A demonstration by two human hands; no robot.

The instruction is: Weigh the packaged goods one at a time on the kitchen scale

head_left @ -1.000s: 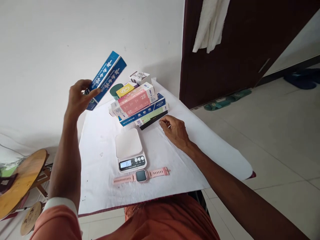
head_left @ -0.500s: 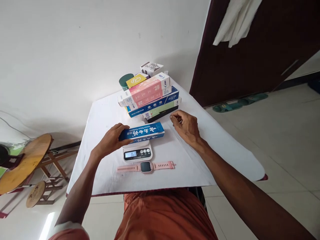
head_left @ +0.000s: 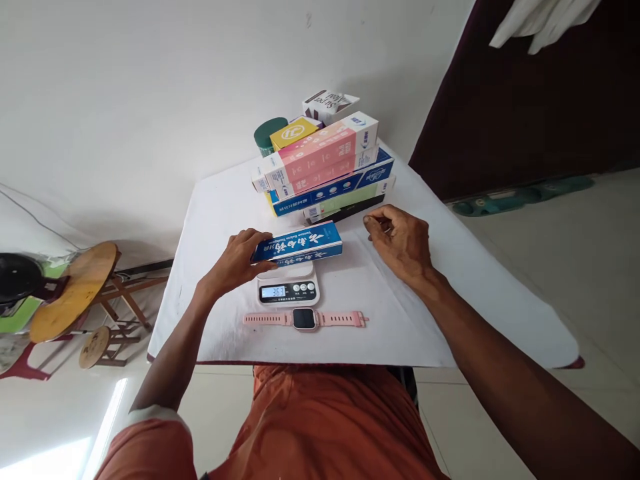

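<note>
My left hand (head_left: 239, 259) grips the left end of a long blue toothpaste box (head_left: 300, 241), which lies flat across the pan of a small white kitchen scale (head_left: 289, 285). The scale's display shows figures. My right hand (head_left: 400, 240) rests on the white table cover (head_left: 450, 293) just right of the box, fingers curled loosely, holding nothing I can see. A pink smartwatch (head_left: 305, 319) lies stretched out in front of the scale.
A stack of long cartons (head_left: 325, 170), pink, blue and green, sits at the back of the table with a yellow box (head_left: 294, 132), a green tin (head_left: 267, 133) and a white box (head_left: 330, 105) behind. Wooden stools (head_left: 75, 293) stand at left. A dark door (head_left: 540, 100) is at right.
My left hand brought the blue box down from up in the air and laid it across the scale. My right hand stayed on the table. The camera tilted.
</note>
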